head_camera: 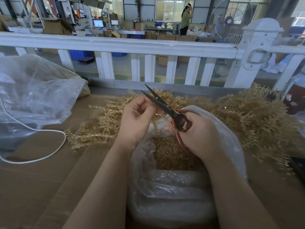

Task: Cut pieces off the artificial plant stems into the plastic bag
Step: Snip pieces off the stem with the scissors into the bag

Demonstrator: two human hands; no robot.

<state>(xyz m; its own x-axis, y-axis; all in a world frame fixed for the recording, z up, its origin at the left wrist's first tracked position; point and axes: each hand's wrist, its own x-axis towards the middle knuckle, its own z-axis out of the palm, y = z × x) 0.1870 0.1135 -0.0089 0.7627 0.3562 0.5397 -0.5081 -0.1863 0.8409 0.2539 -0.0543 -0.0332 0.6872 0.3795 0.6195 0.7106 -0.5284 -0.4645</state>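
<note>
My right hand (198, 133) grips the red handles of dark-bladed scissors (158, 101), blades slightly apart and pointing up-left. My left hand (137, 119) pinches a thin golden plastic stem (154, 124) that hangs down beside the blades, over the open clear plastic bag (231, 139). The bag holds a heap of small cut golden pieces (170, 154). Golden artificial plant stems lie in a big pile at the right (254, 119) and in a smaller pile behind my left hand (97, 128).
The work surface is brown cardboard (41, 179). A large crumpled clear bag (33, 96) sits at the left, with a white cable (49, 142) looping beside it. A white railing (125, 47) runs across behind the table. A person stands far back in the workshop.
</note>
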